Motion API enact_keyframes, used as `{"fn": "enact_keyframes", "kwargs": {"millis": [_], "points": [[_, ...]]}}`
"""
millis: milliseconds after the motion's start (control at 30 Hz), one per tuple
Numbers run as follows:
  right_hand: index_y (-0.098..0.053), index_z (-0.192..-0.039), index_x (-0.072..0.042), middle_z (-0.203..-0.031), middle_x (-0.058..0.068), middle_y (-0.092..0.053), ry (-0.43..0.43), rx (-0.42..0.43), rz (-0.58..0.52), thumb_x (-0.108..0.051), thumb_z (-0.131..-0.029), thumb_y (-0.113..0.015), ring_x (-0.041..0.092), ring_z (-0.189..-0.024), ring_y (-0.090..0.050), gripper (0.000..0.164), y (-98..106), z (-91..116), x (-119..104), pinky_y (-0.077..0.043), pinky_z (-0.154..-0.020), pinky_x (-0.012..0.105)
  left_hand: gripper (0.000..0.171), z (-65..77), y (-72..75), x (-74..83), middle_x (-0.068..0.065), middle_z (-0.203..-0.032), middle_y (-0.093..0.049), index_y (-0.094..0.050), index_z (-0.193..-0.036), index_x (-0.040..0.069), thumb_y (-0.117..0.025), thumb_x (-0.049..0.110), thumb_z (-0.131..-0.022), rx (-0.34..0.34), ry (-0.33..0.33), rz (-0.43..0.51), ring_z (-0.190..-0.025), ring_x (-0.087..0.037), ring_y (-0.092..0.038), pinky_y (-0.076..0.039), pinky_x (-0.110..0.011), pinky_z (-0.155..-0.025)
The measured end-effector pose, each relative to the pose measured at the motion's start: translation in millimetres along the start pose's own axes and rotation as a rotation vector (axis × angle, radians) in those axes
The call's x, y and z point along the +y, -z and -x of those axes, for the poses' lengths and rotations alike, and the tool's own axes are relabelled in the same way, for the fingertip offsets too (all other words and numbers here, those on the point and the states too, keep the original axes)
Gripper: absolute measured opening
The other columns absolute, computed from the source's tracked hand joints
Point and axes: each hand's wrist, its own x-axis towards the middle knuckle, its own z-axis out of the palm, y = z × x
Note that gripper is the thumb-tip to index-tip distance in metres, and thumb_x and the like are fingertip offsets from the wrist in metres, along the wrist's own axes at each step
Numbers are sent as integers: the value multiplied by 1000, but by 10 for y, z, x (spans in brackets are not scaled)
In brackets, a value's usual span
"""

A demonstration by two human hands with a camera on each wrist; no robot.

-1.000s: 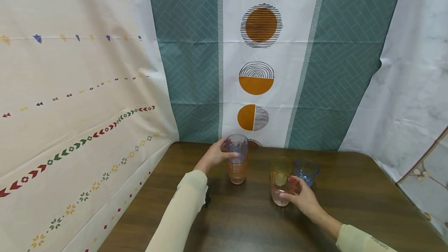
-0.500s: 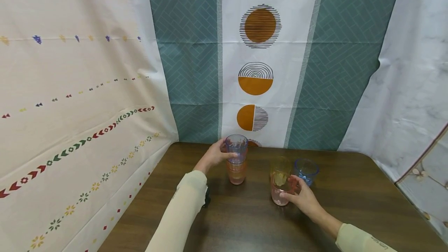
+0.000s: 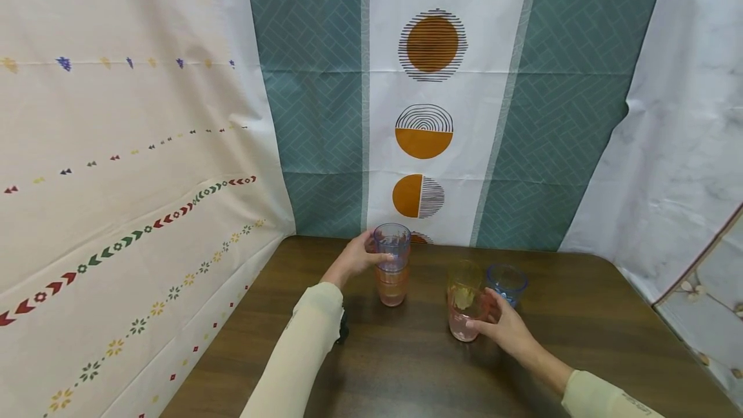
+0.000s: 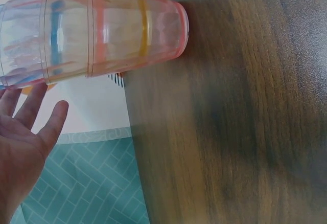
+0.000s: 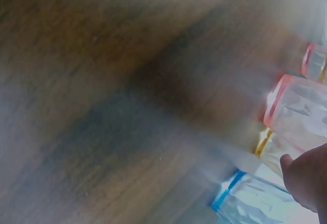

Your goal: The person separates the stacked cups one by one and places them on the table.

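Head view, from the left: a cream patterned cloth (image 3: 145, 115) hangs well to the left of the left hand (image 3: 355, 257), above the sleeve. That hand grips the upper part of a stack of tumblers (image 3: 393, 289), thumb in front, and the stack stands upright on the wooden table (image 3: 400, 366) just right of the grip. Its top tumbler looks violet, the lower part orange-pink; the left wrist view shows several nested rims. Behind both grips hangs a teal and white cloth (image 3: 313, 115). Farther right, well apart from the stack, a yellow tumbler (image 3: 462, 269) stands just behind a pink tumbler (image 3: 460, 329), which the right hand (image 3: 507, 331) holds between thumb and fingers from its right side. Just beyond those fingers stands a blue tumbler (image 3: 506, 276). Well right of this grip hangs a marbled sheet (image 3: 685, 147).
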Motion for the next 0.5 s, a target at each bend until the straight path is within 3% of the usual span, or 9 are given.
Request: {"fn": "enact_keyframes", "kwargs": {"millis": [233, 500], "points": [[-20, -151, 10, -150, 36, -30, 37, 10, 13, -17, -85, -80, 48, -139, -32, 94, 79, -27, -56, -32, -110, 55, 84, 0, 3, -1, -17, -148, -46, -37, -151, 10, -82, 32, -83, 1, 4, 0, -136, -35, -44, -39, -51, -108], [-18, -152, 8, -153, 34, -27, 54, 9, -31, -17, -88, -77, 47, -142, -27, 91, 140, -54, -185, -28, -112, 50, 85, 8, -6, -1, -16, -150, -44, -36, -152, 10, -81, 32, -84, 5, 15, 6, -138, -35, -42, -38, -51, -110]]}}
